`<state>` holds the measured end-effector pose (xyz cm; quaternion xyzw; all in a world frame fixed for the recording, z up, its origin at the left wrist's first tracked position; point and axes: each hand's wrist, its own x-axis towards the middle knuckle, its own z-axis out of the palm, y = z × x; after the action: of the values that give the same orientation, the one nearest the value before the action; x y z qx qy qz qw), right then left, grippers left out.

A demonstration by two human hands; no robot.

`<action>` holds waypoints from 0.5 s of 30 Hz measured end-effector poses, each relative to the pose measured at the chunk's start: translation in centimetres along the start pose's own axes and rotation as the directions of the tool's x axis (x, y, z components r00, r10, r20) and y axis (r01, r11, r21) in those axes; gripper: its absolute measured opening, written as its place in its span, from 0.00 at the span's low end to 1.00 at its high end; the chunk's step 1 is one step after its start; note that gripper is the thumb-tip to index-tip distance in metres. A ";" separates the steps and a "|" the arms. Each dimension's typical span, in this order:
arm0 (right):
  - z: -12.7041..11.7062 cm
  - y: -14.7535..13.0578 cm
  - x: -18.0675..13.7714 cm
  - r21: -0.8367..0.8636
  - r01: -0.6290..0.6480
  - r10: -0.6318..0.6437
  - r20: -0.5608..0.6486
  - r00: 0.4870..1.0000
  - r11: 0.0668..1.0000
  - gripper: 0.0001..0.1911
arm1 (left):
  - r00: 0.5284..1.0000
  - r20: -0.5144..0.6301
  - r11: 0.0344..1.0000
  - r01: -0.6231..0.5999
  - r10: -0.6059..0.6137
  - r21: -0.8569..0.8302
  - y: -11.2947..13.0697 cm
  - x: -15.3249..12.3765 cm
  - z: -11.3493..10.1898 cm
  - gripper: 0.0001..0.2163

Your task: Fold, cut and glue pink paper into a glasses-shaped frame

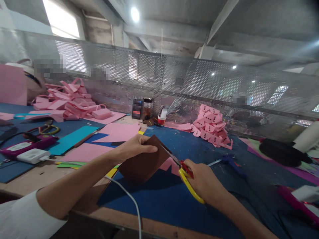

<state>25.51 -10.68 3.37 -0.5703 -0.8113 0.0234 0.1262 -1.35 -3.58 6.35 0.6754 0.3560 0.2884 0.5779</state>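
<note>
One dark brown rectangular sheet (143,166) is held up, tilted, over the near middle of the dark blue table surface (154,202). The left hand (141,146) pinches its far edge, thumb lying flat on the face; that forearm reaches in from the near left, in a white sleeve (35,212). The right hand (200,179) comes from the near right, its fingers wrapped around the handles of one pair of yellow-and-red-handled scissors (185,181). The metal blades point far and left, at the sheet's right edge; how wide they stand I cannot tell.

Two heaps of pink work stand at the far side: folded pink strips (67,103) on the left, and pink pieces with black dots (209,126) on the right. Two magenta power strips lie on the table, one at the left (41,142), one at the near right (294,200). One turquoise rectangular sheet (73,139) lies left of the hands, one blue glue gun (233,165) to the right, and one red-and-white cup (161,120) at the far middle. One white cable (133,196) curves over the near edge.
</note>
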 end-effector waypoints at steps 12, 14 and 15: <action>0.3 0.3 0.3 -0.039 -0.020 0.021 0.012 1.000 0.999 0.11 | 1.000 -0.010 1.000 0.006 -0.006 0.005 0.1 -0.1 0.1 0.16; 0.2 0.3 0.3 -0.024 -0.025 0.025 0.009 1.000 0.999 0.11 | 1.000 -0.015 1.000 -0.007 0.007 -0.009 0.2 0.1 0.1 0.15; 0.2 0.3 0.3 -0.016 -0.027 0.027 0.005 1.000 1.000 0.11 | 1.000 -0.019 1.000 -0.013 0.012 -0.022 0.3 0.1 0.1 0.15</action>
<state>25.69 -10.29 3.19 -0.5821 -0.8041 0.0202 0.1192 -1.14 -3.56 6.59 0.6684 0.3539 0.3022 0.5802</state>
